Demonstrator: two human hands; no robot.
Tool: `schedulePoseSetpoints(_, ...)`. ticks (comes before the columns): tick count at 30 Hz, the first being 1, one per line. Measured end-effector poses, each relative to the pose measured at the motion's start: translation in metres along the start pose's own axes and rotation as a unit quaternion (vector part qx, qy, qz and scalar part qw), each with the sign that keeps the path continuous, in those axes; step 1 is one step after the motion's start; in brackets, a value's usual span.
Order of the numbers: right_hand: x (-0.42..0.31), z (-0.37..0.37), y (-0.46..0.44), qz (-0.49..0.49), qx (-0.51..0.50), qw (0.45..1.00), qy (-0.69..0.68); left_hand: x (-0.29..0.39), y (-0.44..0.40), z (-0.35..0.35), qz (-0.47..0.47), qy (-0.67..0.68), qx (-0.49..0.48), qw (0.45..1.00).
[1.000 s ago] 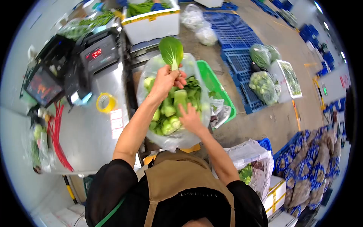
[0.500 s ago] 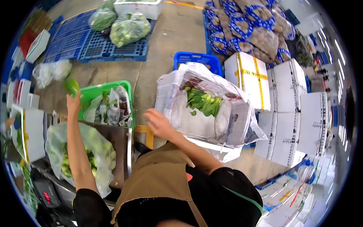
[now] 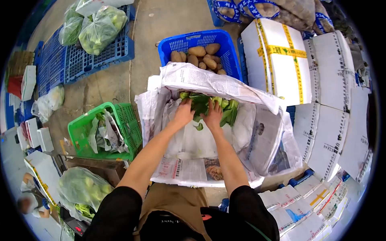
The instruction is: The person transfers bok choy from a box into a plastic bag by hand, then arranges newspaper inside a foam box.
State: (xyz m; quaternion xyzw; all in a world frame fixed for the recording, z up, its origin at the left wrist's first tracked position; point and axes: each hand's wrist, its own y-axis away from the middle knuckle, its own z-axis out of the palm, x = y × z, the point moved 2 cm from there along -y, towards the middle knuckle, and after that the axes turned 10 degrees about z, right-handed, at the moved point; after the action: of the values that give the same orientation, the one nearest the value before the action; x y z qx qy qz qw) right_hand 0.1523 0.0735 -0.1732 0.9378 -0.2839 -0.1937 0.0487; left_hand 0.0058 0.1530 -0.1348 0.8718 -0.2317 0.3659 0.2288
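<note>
Bunched bok choy (image 3: pixel 230 111) with dark leaves and pale green stems lies against the far inner wall of a newspaper-lined box (image 3: pixel 189 150). My left hand (image 3: pixel 183 114) reaches into the box, its fingers closed on the left part of the greens. Beside it, my right hand (image 3: pixel 213 116) grips the middle of the same pile, fingers curled into the leaves. The fingertips of both hands are partly hidden among the leaves. A small loose leaf (image 3: pixel 198 127) rests on the white lining between my hands.
Beyond the box stands a blue crate (image 3: pixel 169 44) of potatoes. To the left are a green crate (image 3: pixel 76 132) with paper and leaf scraps and a plastic bag (image 3: pixel 84 186) of greens. White foam boxes (image 3: pixel 277 60) are stacked at right. Another person (image 3: pixel 30 203) is at far left.
My left hand has left the green crate, where it held up a leaf, and is now in the box. My right hand has moved onto the bok choy. The view has shifted toward the box.
</note>
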Motion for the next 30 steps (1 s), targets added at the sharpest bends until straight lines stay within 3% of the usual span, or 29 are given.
schedulePoseSetpoints(2,-0.014,0.014,-0.013,0.01,-0.01,1.0,0.011,-0.036,-0.031,0.044,-0.021,-0.078,0.03,0.996)
schedulePoseSetpoints(5,-0.009,0.054,-0.01,-0.013,0.029,0.999,-0.011,-0.054,-0.036,0.074,0.008,-0.166,-0.008,0.986)
schedulePoseSetpoints(8,0.009,0.07,0.029,-0.06,0.037,0.996,-0.063,-0.026,0.016,0.092,0.08,-0.252,-0.041,0.964)
schedulePoseSetpoints(9,0.02,0.076,0.05,-0.078,0.027,0.994,-0.073,-0.012,0.043,0.093,0.06,-0.23,-0.093,0.967)
schedulePoseSetpoints(10,0.037,0.089,0.082,-0.064,-0.065,0.993,-0.069,-0.003,0.059,0.093,0.041,-0.208,-0.141,0.967)
schedulePoseSetpoints(13,0.059,0.072,0.107,-0.04,-0.276,0.958,-0.064,-0.028,0.063,0.095,0.039,-0.013,-0.127,0.991)
schedulePoseSetpoints(14,0.062,0.054,0.106,-0.033,-0.336,0.939,-0.064,-0.029,0.042,0.081,0.063,-0.082,-0.029,0.994)
schedulePoseSetpoints(16,0.067,0.033,0.06,-0.011,-0.164,0.966,-0.199,-0.037,-0.013,0.046,-0.044,-0.148,-0.03,0.987)
schedulePoseSetpoints(18,0.063,0.019,0.006,0.035,-0.024,0.996,-0.075,-0.061,-0.04,0.043,-0.086,-0.189,-0.032,0.978)
schedulePoseSetpoints(20,0.055,0.024,-0.035,0.044,0.04,0.998,-0.017,-0.08,-0.051,0.051,-0.085,-0.212,-0.061,0.972)
schedulePoseSetpoints(23,0.048,0.044,-0.05,0.016,0.095,0.995,-0.029,-0.08,-0.045,0.062,-0.101,-0.215,-0.034,0.971)
schedulePoseSetpoints(26,0.032,0.051,-0.038,0.035,0.094,0.994,0.049,-0.086,-0.043,0.075,-0.098,-0.217,-0.022,0.971)
schedulePoseSetpoints(30,0.037,0.065,-0.045,0.068,-0.003,0.998,0.016,-0.082,-0.042,0.076,-0.086,-0.22,0.01,0.972)
